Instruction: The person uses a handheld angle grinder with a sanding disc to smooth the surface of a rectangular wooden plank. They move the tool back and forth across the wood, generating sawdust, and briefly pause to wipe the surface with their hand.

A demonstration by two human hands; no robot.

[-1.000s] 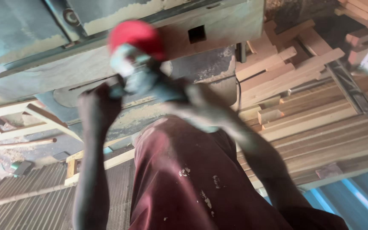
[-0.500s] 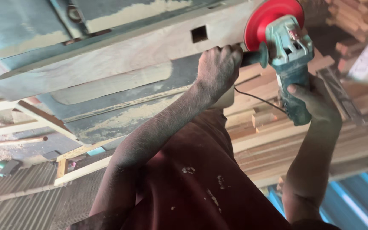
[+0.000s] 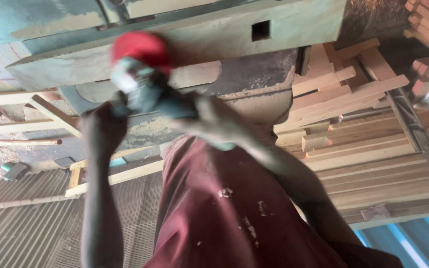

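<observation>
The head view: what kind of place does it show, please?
Most likely a woodworking shop. Sawn timber lies stacked on the right, a large wooden workpiece fills the top, and both hands hold a grinder with a red disc against it. The left hand and the right hand are blurred.

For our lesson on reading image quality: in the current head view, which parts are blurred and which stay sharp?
Head view: the angle grinder with its red disc is smeared by motion blur, and so are the left hand and right hand gripping it; the stacked wooden planks and the maroon garment show clear edges. Light is even, with no strong glare.
</observation>
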